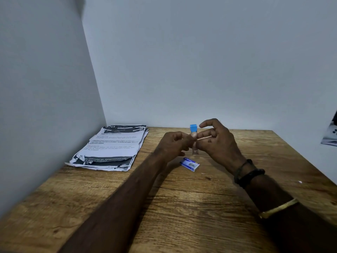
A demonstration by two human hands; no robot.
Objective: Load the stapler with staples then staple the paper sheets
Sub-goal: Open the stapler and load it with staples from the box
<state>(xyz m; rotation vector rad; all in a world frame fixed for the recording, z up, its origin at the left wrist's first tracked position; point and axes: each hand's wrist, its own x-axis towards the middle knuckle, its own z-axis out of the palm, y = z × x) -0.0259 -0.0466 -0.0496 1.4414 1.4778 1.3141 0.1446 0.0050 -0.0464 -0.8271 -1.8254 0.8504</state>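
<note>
Stapler (193, 133) upright above desk (182, 207), blue end up, metal end down | left hand (175, 143) grip closed on its middle | right hand (218, 141) grip pinches thin staple strip (205, 137) beside it | staple box (189, 164) on desk below hands | paper sheets (111, 147) stacked at far left corner

Wooden table (182, 207), grey walls (200, 61), dark patterned item (331, 134) at right edge
</note>
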